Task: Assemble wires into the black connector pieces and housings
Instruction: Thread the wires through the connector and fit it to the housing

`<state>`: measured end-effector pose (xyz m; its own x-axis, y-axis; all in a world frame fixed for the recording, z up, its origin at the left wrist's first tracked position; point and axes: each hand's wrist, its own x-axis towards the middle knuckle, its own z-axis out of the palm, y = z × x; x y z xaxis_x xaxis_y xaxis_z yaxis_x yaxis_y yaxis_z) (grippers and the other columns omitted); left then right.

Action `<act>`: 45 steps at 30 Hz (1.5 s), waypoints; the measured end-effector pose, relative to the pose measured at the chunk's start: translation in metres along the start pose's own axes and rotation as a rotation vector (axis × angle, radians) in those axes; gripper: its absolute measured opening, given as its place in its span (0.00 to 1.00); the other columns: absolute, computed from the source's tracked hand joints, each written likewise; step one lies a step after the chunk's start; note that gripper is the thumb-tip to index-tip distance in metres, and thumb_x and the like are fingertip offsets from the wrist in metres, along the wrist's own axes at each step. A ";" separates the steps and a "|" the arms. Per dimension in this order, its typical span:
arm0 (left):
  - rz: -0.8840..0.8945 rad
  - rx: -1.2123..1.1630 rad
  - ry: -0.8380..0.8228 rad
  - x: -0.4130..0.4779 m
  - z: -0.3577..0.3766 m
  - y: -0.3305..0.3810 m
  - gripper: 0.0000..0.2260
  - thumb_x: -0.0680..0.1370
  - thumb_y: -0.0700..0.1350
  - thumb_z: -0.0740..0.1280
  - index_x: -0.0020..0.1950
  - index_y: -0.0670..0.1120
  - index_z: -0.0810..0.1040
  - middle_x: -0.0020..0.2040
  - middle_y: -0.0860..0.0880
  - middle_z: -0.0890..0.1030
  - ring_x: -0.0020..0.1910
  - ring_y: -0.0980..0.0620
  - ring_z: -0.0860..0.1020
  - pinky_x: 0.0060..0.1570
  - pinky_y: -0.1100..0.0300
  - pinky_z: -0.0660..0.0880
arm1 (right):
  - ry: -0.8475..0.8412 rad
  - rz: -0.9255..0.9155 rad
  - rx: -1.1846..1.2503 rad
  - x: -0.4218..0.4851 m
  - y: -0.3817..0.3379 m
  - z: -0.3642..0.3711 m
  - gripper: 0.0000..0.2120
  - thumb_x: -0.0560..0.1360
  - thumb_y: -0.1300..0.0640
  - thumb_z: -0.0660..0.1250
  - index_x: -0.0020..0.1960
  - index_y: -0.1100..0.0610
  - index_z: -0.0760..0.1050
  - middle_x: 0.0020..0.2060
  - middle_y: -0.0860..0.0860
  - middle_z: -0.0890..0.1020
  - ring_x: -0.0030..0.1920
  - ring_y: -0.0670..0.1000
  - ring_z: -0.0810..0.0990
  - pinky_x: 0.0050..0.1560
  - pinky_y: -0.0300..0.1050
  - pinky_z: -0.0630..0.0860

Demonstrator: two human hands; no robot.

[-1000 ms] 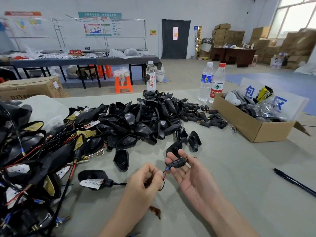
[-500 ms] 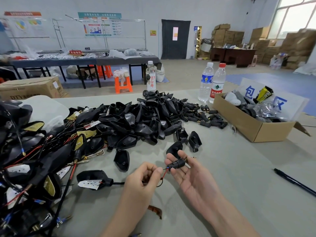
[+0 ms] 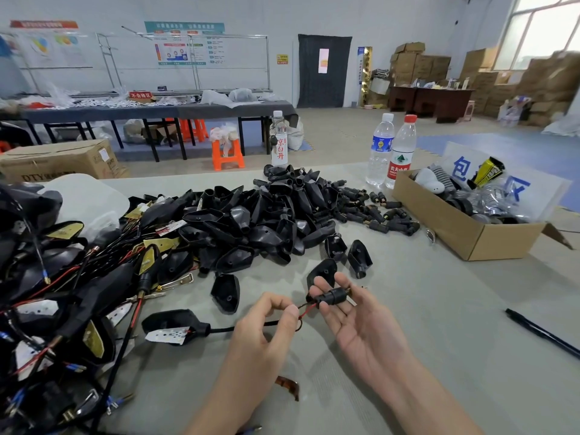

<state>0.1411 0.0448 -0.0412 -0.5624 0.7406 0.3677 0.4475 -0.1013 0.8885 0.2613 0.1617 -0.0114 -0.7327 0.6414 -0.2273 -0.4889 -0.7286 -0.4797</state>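
Note:
My right hand [image 3: 361, 324] lies palm up and holds a small black connector piece [image 3: 331, 297] between its thumb and fingertips. Red and black wires [image 3: 306, 310] run out of the connector's left end. My left hand [image 3: 266, 328] pinches these wires just left of the connector. The black cable leads left to a black housing [image 3: 175, 324] with a white label, lying on the table. A big pile of loose black housings [image 3: 251, 221] fills the table's middle. Small black connectors [image 3: 379, 215] lie at the pile's right.
Wired assemblies [image 3: 56, 293] are heaped at the left. A cardboard box [image 3: 461, 233] with parts stands at the right, two water bottles [image 3: 392, 152] behind it. A black pen [image 3: 543, 332] lies at the right edge. A small brown clip [image 3: 288, 386] rests between my forearms.
Both hands have risen slightly. The left hand has slid closer to the connector along the wires, and the wire loop between the hands has got smaller.

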 end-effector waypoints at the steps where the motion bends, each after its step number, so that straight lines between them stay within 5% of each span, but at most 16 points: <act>1: 0.000 -0.011 -0.008 0.000 0.000 0.000 0.12 0.75 0.63 0.62 0.48 0.57 0.77 0.45 0.55 0.82 0.40 0.49 0.78 0.41 0.59 0.75 | -0.003 0.001 0.001 0.000 0.001 0.000 0.20 0.71 0.57 0.67 0.62 0.61 0.74 0.56 0.66 0.83 0.54 0.62 0.85 0.41 0.46 0.85; 7: 0.013 -0.012 -0.098 -0.001 0.000 -0.002 0.12 0.77 0.61 0.62 0.47 0.55 0.76 0.37 0.46 0.76 0.37 0.42 0.74 0.39 0.48 0.71 | -0.035 0.040 -0.074 0.002 0.011 -0.002 0.22 0.70 0.55 0.68 0.62 0.62 0.75 0.57 0.65 0.82 0.57 0.61 0.84 0.43 0.45 0.84; 16: 0.016 0.036 -0.105 -0.002 0.001 -0.004 0.14 0.77 0.65 0.62 0.53 0.57 0.76 0.46 0.52 0.81 0.41 0.44 0.78 0.42 0.51 0.76 | -0.035 0.029 -0.010 0.000 0.003 -0.003 0.13 0.83 0.57 0.59 0.63 0.62 0.74 0.57 0.66 0.82 0.57 0.62 0.84 0.42 0.45 0.84; 23: 0.029 0.081 -0.117 0.000 0.000 -0.004 0.14 0.79 0.63 0.61 0.48 0.53 0.75 0.36 0.47 0.75 0.34 0.47 0.72 0.32 0.64 0.67 | -0.061 0.038 -0.076 0.000 0.008 -0.003 0.16 0.79 0.55 0.62 0.64 0.62 0.74 0.59 0.65 0.81 0.60 0.62 0.82 0.48 0.47 0.84; 27: 0.015 0.099 -0.125 -0.001 0.000 -0.007 0.15 0.80 0.64 0.60 0.49 0.53 0.75 0.37 0.46 0.76 0.37 0.46 0.76 0.37 0.55 0.71 | -0.072 0.039 -0.076 0.000 0.008 -0.003 0.17 0.79 0.54 0.62 0.64 0.62 0.75 0.59 0.66 0.81 0.60 0.62 0.82 0.48 0.47 0.84; 36: -0.051 0.039 -0.064 0.000 0.001 -0.010 0.12 0.78 0.65 0.62 0.47 0.58 0.75 0.39 0.49 0.80 0.39 0.48 0.79 0.43 0.52 0.77 | -0.087 0.029 -0.068 0.001 0.010 -0.003 0.21 0.78 0.49 0.62 0.64 0.62 0.76 0.60 0.66 0.81 0.60 0.62 0.82 0.48 0.47 0.84; 42: -0.029 0.030 -0.058 0.001 0.001 -0.011 0.12 0.77 0.64 0.63 0.47 0.57 0.76 0.35 0.51 0.78 0.34 0.49 0.76 0.38 0.50 0.75 | -0.103 0.020 -0.094 0.001 0.011 -0.003 0.25 0.77 0.46 0.62 0.64 0.64 0.76 0.60 0.66 0.81 0.61 0.62 0.82 0.48 0.46 0.83; 45: -0.009 0.062 -0.054 0.001 0.000 -0.011 0.10 0.78 0.62 0.62 0.46 0.57 0.76 0.33 0.54 0.76 0.30 0.57 0.71 0.33 0.57 0.71 | -0.094 -0.014 -0.149 0.000 0.013 -0.003 0.26 0.77 0.45 0.61 0.64 0.64 0.76 0.59 0.66 0.81 0.60 0.61 0.82 0.49 0.46 0.83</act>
<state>0.1356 0.0463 -0.0507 -0.5288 0.7762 0.3433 0.4858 -0.0549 0.8724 0.2563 0.1532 -0.0200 -0.7707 0.6211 -0.1425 -0.4292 -0.6712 -0.6044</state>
